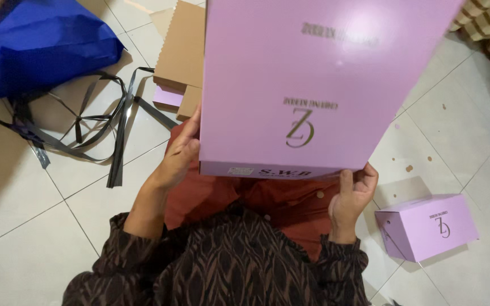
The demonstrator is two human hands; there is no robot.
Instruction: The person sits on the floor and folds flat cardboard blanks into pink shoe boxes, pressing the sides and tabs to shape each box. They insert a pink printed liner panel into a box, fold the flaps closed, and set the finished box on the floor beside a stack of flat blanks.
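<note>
Above the lap, left hand (pixel 180 156) and right hand (pixel 354 195) clasp a smooth, glossy lilac cardboard box (pixel 313 85).

The big pink box (pixel 313 85) I hold runs past the frame's top edge and hides my left hand's (pixel 180 156) fingers; upper left, the blue bag (pixel 41 42) is cut off.

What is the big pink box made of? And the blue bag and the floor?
The pink box looks like thin card with a smooth satin coat: light glares off its flat face. The blue bag seems a soft woven-plastic or fabric, creased. The floor looks like glazed tile, with grout lines.
</note>
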